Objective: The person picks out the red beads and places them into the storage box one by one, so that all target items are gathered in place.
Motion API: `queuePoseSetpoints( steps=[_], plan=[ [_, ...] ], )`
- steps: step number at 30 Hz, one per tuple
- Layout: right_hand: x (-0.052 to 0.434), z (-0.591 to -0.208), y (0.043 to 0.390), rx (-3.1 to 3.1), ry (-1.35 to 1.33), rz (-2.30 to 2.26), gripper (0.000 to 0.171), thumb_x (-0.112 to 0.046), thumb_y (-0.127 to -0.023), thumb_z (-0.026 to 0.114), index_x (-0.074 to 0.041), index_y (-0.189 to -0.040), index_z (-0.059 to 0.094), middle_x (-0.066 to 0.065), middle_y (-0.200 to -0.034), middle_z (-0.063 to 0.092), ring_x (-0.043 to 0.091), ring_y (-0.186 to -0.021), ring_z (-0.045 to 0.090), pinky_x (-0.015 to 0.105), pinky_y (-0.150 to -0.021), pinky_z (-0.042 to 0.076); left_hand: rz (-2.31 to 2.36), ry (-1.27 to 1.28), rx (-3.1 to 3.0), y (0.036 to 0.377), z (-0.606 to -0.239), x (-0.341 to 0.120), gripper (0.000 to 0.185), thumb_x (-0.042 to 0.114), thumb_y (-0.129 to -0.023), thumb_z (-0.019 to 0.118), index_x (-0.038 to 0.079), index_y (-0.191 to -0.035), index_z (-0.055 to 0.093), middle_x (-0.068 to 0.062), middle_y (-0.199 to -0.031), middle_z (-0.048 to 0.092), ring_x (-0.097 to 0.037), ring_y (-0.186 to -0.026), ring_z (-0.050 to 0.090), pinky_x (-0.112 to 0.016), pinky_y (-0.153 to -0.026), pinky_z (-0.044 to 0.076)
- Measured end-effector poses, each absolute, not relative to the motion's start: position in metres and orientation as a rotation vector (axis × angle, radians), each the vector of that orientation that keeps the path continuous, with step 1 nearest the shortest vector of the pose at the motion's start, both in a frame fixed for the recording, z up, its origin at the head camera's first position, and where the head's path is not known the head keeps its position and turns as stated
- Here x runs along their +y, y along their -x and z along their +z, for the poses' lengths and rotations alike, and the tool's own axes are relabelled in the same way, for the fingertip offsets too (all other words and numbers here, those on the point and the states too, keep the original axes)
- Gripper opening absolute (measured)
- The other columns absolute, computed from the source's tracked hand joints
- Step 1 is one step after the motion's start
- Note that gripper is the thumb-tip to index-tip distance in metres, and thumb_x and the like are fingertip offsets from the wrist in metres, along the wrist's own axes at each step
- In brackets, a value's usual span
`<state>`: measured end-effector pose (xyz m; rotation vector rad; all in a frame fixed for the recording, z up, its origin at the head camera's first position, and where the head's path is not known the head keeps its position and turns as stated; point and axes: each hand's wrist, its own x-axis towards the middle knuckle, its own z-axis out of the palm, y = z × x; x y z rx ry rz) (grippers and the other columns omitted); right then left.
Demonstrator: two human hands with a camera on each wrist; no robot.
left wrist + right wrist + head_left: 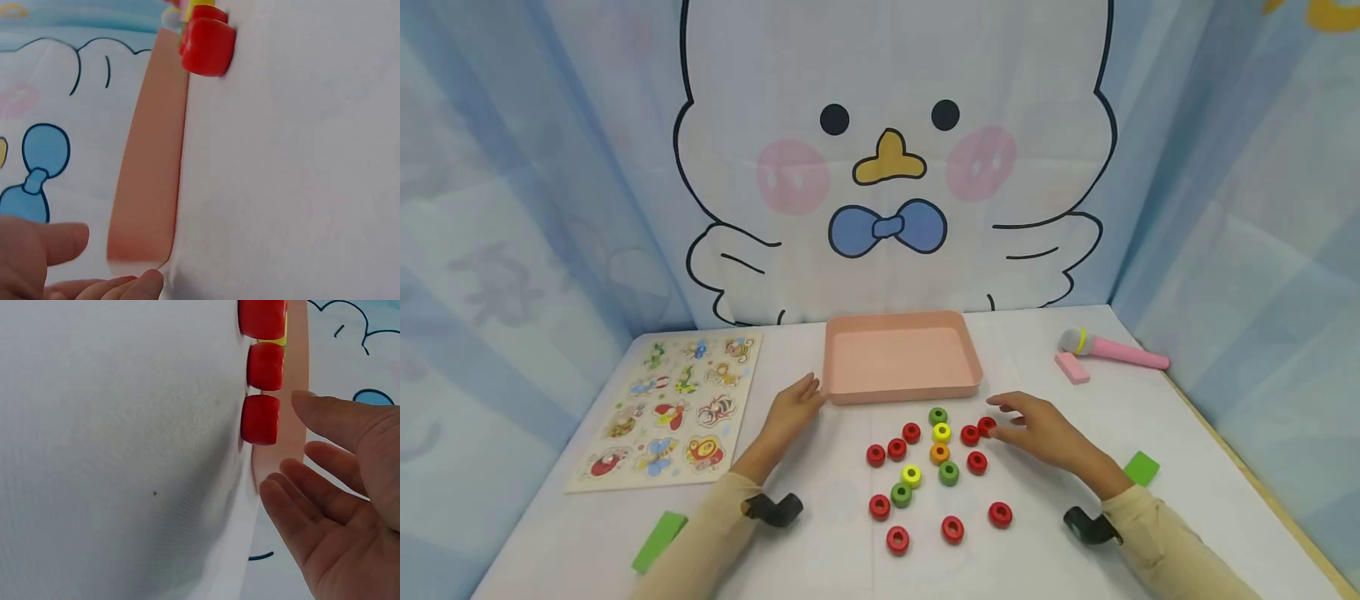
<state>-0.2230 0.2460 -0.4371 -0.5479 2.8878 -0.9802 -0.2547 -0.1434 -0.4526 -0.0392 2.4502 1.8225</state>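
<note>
A shallow pink tray [902,396] stands at the back middle of the white table. At its front left corner is my left hand [793,412], fingers extended, fingertips right at the tray's edge. In the left wrist view that hand [106,275] has its thumb apart from the fingers. My right hand [1037,427] hovers by the rightmost red bead [987,427], thumb spread from loosely bent fingers, nothing gripped. Red beads [260,420] line up beside its thumb in the right wrist view. Several more red, green [949,473], yellow [911,476] and orange [939,453] beads lie in front of the tray.
A wooden insect puzzle board [662,408] lies at the left. Green blocks [659,542] sit near each forearm. A pink toy microphone [1120,350] and a pink block [1072,367] lie at the back right. Behind the table hangs a printed curtain [887,283].
</note>
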Motion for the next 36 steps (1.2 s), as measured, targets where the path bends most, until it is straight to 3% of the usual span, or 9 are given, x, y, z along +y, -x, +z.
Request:
queuePoseSetpoints(
  steps=[9,17,26,36],
  plan=[
    [0.243,-0.450,0.230,2.809,0.604,-1.036,0.034,-0.003,-0.086,0.074,-0.001,-0.119,0.066,0.004,-0.109,0.066,0.024,-0.102,0.061,0.038,-0.088,0.056,2.273,0.253,2.036,0.265,-0.468,-0.134,0.049,0.000,-0.097,0.056,-0.011,-0.143,0.041,-0.026,-0.145,0.043,-0.035,-0.131,0.046,-0.039,-0.105,0.044],
    [0.241,-0.435,0.243,2.822,0.587,-1.038,0.030,-0.002,-0.086,0.073,-0.001,-0.116,0.067,0.005,-0.107,0.066,0.025,-0.102,0.062,0.041,-0.087,0.057,2.399,0.312,1.904,0.267,-0.471,-0.135,0.044,-0.006,-0.094,0.059,-0.011,-0.137,0.049,-0.025,-0.141,0.049,-0.034,-0.126,0.051,-0.036,-0.102,0.047],
    [0.217,-0.408,0.301,2.825,0.582,-0.942,0.035,-0.008,-0.089,0.073,0.000,-0.122,0.065,0.011,-0.113,0.066,0.029,-0.106,0.060,0.042,-0.090,0.056,2.411,0.310,1.921,0.274,-0.469,-0.131,0.042,-0.007,-0.093,0.060,-0.010,-0.134,0.053,-0.025,-0.137,0.053,-0.033,-0.123,0.054,-0.034,-0.099,0.049],
    [0.186,-0.419,0.351,2.782,0.578,-0.698,0.030,-0.008,-0.088,0.073,-0.002,-0.117,0.068,0.008,-0.108,0.066,0.025,-0.098,0.057,0.040,-0.092,0.052,2.393,0.344,1.919,0.271,-0.471,-0.132,0.042,-0.005,-0.094,0.061,-0.007,-0.135,0.054,-0.024,-0.138,0.052,-0.033,-0.124,0.054,-0.035,-0.099,0.049]
  ],
)
